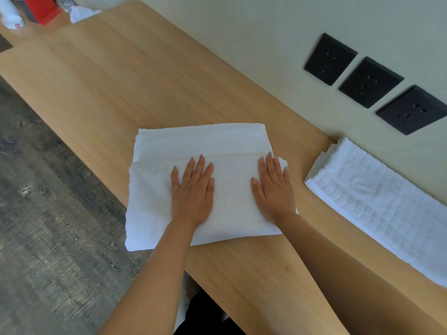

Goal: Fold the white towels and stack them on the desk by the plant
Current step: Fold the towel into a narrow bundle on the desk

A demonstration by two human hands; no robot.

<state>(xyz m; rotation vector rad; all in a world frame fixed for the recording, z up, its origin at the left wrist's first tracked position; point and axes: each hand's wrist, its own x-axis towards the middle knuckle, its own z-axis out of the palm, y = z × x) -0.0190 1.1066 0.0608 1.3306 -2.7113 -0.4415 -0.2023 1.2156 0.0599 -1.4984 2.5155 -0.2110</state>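
- A white towel [205, 148] is laid folded on the wooden worktop [108, 76], near its front edge; the towel's near left corner is seen past that edge, over the grey floor [36, 189].
- The left hand [192, 192] is pressed flat on the middle of the towel, palm down.
- Its fingers [199, 165] are held straight and slightly spread; nothing is gripped.
- The right hand [274, 189] is laid flat on the towel's right part, near its right edge.
- Its fingers [269, 163] are likewise kept straight and close together, with nothing held between them.
- A loose layer of cloth is seen jutting out just beyond the right fingertips.
- A second towel [377, 201], white with a raised grid pattern, is set folded in a long strip against the wall, well apart from the first, to the right.
- Three black sockets [370, 82] are mounted in a row on the wall above the second towel.
- At the worktop's far end a red object [41, 8] and some crumpled white material [82, 13] are seen; what they are cannot be told.
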